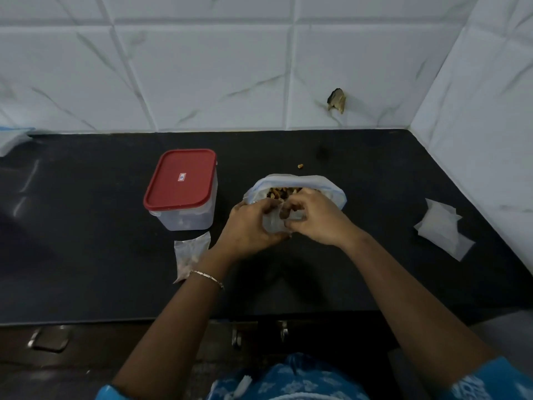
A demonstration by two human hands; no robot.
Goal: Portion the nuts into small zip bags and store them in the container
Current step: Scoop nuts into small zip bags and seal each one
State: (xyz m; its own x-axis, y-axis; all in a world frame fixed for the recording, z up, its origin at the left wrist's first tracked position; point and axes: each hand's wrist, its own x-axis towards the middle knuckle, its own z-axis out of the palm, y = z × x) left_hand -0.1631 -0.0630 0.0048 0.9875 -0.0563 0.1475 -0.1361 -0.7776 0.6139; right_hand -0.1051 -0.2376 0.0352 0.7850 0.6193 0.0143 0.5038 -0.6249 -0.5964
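A large clear bag of nuts (323,184) stands open on the black counter (375,174). Just in front of it, my left hand (248,226) grips a small zip bag (272,223) from the left. My right hand (314,217) pinches the same small bag from the right, its fingers curled at the bag's mouth with some nuts. A filled small bag (190,254) lies flat on the counter by my left wrist. The clear container (199,217) with its red lid (180,179) on stands to the left.
A pile of empty small zip bags (444,233) lies at the right of the counter. One loose nut (300,166) sits behind the big bag. Tiled walls close the back and right side. A plastic item (13,140) shows at the far left edge.
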